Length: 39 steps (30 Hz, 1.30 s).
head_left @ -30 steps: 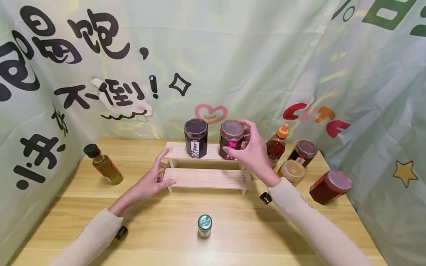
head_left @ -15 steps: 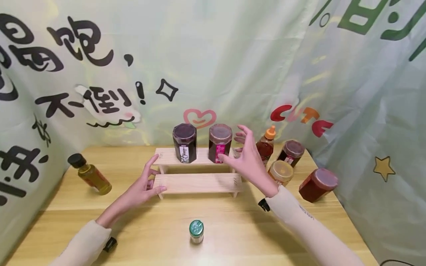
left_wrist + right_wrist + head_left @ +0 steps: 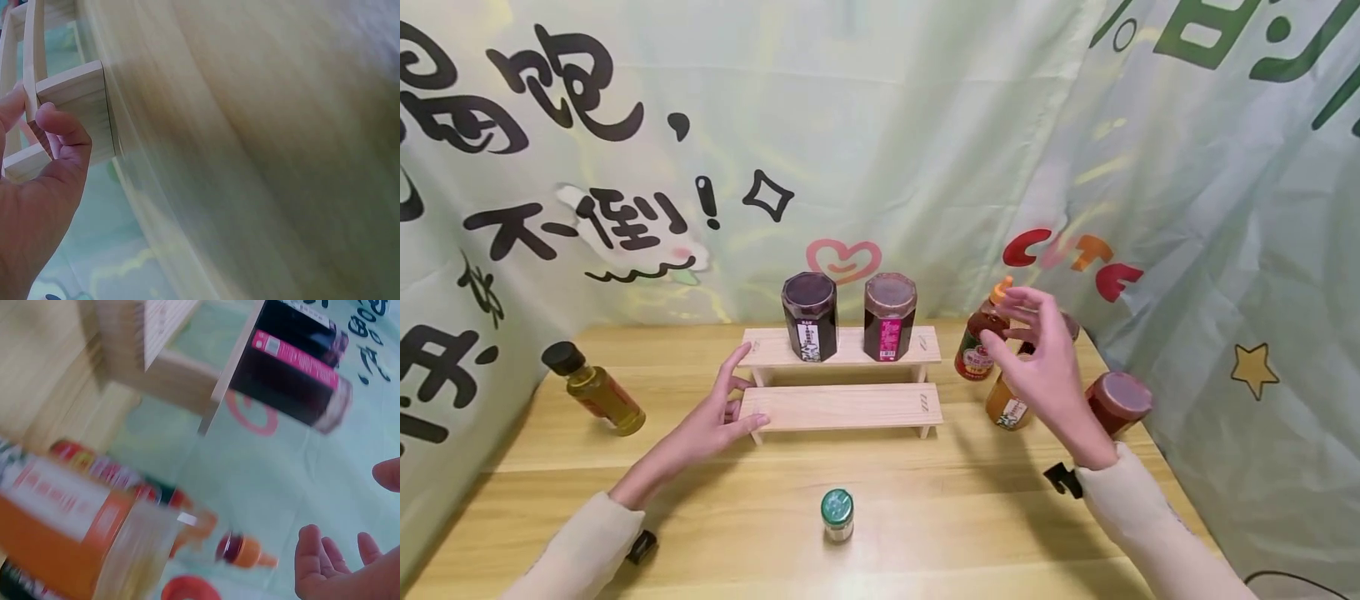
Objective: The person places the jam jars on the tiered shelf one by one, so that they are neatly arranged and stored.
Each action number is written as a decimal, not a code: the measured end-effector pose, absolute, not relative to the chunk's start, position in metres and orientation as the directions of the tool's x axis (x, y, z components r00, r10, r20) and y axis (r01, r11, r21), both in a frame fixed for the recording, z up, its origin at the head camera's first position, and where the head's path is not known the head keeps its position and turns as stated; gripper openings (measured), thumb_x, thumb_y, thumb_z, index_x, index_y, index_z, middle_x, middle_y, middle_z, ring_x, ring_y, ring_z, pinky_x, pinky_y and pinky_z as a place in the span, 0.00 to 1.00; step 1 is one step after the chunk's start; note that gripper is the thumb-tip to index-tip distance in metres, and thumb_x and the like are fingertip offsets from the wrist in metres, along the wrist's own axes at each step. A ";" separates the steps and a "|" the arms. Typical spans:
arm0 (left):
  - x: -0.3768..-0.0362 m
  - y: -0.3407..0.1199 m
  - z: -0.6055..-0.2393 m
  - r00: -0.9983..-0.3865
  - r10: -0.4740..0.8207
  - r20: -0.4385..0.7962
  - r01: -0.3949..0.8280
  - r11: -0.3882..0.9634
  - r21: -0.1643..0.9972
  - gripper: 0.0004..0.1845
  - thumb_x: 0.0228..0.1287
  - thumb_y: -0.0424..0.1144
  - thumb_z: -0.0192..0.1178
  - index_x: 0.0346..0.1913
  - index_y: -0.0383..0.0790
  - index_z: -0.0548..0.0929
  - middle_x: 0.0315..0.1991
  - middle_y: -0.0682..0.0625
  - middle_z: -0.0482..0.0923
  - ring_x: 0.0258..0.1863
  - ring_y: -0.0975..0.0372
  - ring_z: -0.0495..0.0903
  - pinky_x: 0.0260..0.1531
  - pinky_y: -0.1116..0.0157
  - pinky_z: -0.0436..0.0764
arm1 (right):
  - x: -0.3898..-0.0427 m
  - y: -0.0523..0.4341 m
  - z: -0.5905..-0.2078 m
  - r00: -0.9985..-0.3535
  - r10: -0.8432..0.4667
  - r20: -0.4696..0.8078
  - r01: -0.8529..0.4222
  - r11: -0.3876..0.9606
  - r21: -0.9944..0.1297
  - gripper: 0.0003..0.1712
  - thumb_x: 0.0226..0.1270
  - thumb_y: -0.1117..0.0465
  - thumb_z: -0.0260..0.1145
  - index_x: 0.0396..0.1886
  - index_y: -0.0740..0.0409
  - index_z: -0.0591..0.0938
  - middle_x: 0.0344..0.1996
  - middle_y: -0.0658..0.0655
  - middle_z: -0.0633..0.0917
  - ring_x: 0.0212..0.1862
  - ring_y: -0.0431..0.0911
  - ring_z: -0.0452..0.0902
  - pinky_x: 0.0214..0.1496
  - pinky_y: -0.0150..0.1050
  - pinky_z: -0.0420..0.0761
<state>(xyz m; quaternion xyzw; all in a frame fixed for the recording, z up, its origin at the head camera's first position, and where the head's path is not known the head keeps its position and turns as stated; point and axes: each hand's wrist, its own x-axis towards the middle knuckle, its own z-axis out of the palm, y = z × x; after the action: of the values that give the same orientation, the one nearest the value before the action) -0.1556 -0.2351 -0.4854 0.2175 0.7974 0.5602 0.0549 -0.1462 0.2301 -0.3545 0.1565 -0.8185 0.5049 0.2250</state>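
Wooden shelf (image 3: 842,406), two steps, upper one in use

Shelf: centre of the frame, on the worktop (image 3: 925,517). Upper step carries two upright jars, side by side and apart: a dark jar with a white label (image 3: 811,321) and a dark jar with a pink label (image 3: 890,321).

Left hand (image 3: 707,425): at the shelf's left end, thumb and fingers closed about the board.

Right hand (image 3: 1041,367): right of centre, fingers spread, holding nothing, above a cluster of goods.

Cluster, right of frame: sauce bottle with orange tip (image 3: 973,350), near the fingers; amber jar (image 3: 1006,404); red jar (image 3: 1120,400), partly hidden; a further jar (image 3: 1071,325), mostly behind the hand.

Outliers: oil bottle (image 3: 602,398), middle left; green-capped shaker (image 3: 838,515), lower centre.

Hazards, by judgement: the sauce bottle, tall and slim, could topple if a finger catches its tip. The amber jar could be knocked by the palm, being crowded below it. A tug from the left hand could jolt the shelf and rock both jars, which sit high on a narrow board.
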 end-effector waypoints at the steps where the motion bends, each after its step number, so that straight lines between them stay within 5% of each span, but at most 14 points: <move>1: -0.156 -0.235 -0.485 -0.900 0.406 0.160 0.289 0.280 0.915 0.64 0.70 0.24 0.73 0.90 0.58 0.36 0.62 0.23 0.66 0.20 0.62 0.76 0.21 0.65 0.80 | -0.144 0.236 -0.354 -0.850 -0.018 0.527 -0.480 0.440 -0.759 0.35 0.73 0.69 0.74 0.75 0.65 0.71 0.67 0.59 0.79 0.68 0.54 0.78 0.63 0.35 0.79; 11: -0.166 -0.227 -0.483 -0.888 0.431 0.160 0.304 0.289 0.908 0.64 0.71 0.25 0.73 0.90 0.60 0.36 0.63 0.24 0.67 0.21 0.62 0.75 0.23 0.66 0.78 | -0.116 0.296 -0.361 -0.825 0.145 0.546 -0.420 0.488 -0.765 0.29 0.71 0.75 0.72 0.70 0.68 0.76 0.58 0.54 0.84 0.60 0.43 0.81 0.62 0.29 0.78; 21: -0.162 -0.222 -0.484 -0.890 0.431 0.149 0.298 0.302 0.905 0.64 0.70 0.26 0.73 0.90 0.58 0.36 0.63 0.24 0.68 0.21 0.64 0.74 0.22 0.68 0.77 | -0.085 0.343 -0.385 -0.829 0.306 0.469 -0.254 0.541 -0.802 0.28 0.70 0.72 0.74 0.68 0.63 0.80 0.58 0.50 0.84 0.60 0.39 0.80 0.61 0.23 0.75; 28: -0.160 -0.227 -0.486 -0.895 0.424 0.142 0.286 0.298 0.911 0.64 0.71 0.25 0.73 0.90 0.60 0.36 0.62 0.25 0.68 0.23 0.56 0.80 0.24 0.64 0.81 | -0.078 0.363 -0.396 -0.832 0.352 0.429 -0.131 0.627 -0.768 0.31 0.68 0.66 0.78 0.70 0.58 0.80 0.59 0.40 0.78 0.61 0.32 0.72 0.65 0.21 0.67; 35: -0.157 -0.233 -0.483 -0.893 0.423 0.155 0.287 0.270 0.919 0.64 0.70 0.22 0.71 0.90 0.57 0.35 0.60 0.24 0.67 0.26 0.46 0.85 0.26 0.60 0.85 | -0.079 0.380 -0.411 -0.904 0.277 0.325 -0.057 0.676 -0.735 0.47 0.69 0.59 0.80 0.82 0.60 0.67 0.72 0.60 0.69 0.71 0.48 0.65 0.67 0.22 0.60; 39: -0.156 -0.234 -0.483 -0.892 0.421 0.165 0.296 0.268 0.917 0.64 0.70 0.22 0.71 0.90 0.56 0.35 0.60 0.24 0.68 0.25 0.47 0.84 0.25 0.59 0.86 | -0.083 0.387 -0.423 -0.934 0.219 0.282 -0.073 0.656 -0.751 0.55 0.67 0.62 0.81 0.85 0.61 0.58 0.73 0.70 0.67 0.66 0.39 0.66 0.62 0.16 0.61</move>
<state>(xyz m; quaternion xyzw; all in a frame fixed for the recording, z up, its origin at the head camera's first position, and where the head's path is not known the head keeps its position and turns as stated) -0.1564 -0.2338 -0.4830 0.2256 0.7944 0.5612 0.0555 -0.0834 0.3874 -0.4235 -0.0411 -0.8926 0.4125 0.1771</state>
